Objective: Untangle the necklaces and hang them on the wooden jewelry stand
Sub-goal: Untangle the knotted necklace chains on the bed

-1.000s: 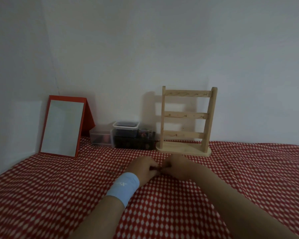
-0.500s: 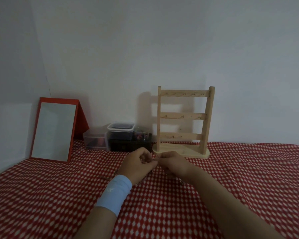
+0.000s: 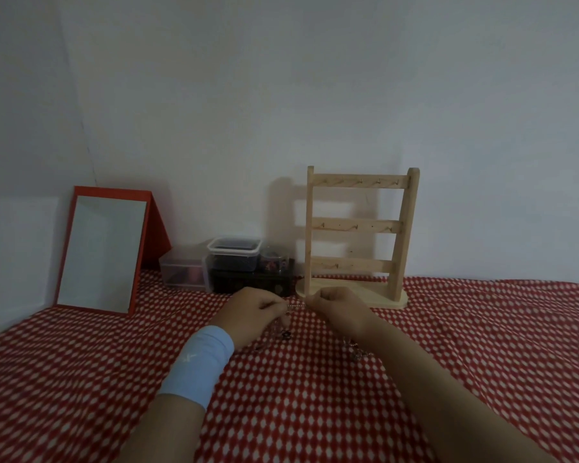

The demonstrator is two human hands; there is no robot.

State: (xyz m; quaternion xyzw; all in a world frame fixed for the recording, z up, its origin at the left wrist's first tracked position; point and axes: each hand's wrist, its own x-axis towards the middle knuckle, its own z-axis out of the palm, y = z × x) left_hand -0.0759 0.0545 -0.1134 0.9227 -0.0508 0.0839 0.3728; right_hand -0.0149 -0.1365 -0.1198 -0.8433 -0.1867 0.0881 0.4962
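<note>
Two bare hands meet above a red cloth with white diamond-shaped dots (image 3: 315, 396). The left hand (image 3: 251, 312), with a light-blue wristband (image 3: 201, 365) on its wrist, has its fingers curled in and pinches a thin silvery necklace chain (image 3: 296, 306). The right hand (image 3: 335, 309), fingers likewise curled, pinches the same chain just beside it, so a short stretch runs taut between the two. Under the left hand a small dark pendant (image 3: 285, 335) dangles near the cloth. More chain hangs under the right wrist, too dim to make out. Just beyond the right hand stands the upright pale wooden jewelry stand (image 3: 358, 225) with three hooked crossbars. Beyond the left hand sit a black box (image 3: 251, 284), a clear lidded tub (image 3: 234, 253) on top of it, and a clear plastic box (image 3: 183, 270). Farther out to the left hand's outer side leans a red-framed mirror (image 3: 102, 252).
</note>
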